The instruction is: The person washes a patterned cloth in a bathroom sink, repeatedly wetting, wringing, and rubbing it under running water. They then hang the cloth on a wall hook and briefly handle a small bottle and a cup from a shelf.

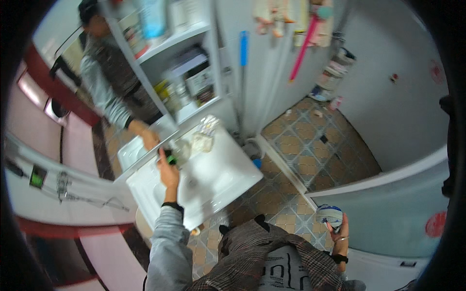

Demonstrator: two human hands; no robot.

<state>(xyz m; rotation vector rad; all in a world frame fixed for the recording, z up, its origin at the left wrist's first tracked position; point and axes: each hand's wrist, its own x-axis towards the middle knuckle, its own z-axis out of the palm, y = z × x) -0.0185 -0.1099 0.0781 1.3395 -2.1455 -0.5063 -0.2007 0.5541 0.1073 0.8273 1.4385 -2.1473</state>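
Observation:
My left hand (169,172) reaches over the back left part of a white washbasin (225,178), at the foot of a mirror. Its fingers are around or against a dark and green object (172,159), blurred and partly hidden; whether it is gripped does not show. Just right of it stand a clear container (181,149), a whitish lump (202,142) and a crumpled silvery thing (209,125). Out to the right, my right hand (339,231) holds a round blue and white item (329,215), perhaps a bowl or a roll, beside the glass panel.
An open-shelved mirror cabinet (174,43) with bottles and boxes hangs above the basin. A blue-handled pole (244,51) leans on the wall. A raised sill (284,165) crosses the tiled floor. Right of it stands a frosted glass panel (386,214). Stacked buckets (329,78) stand in the far corner.

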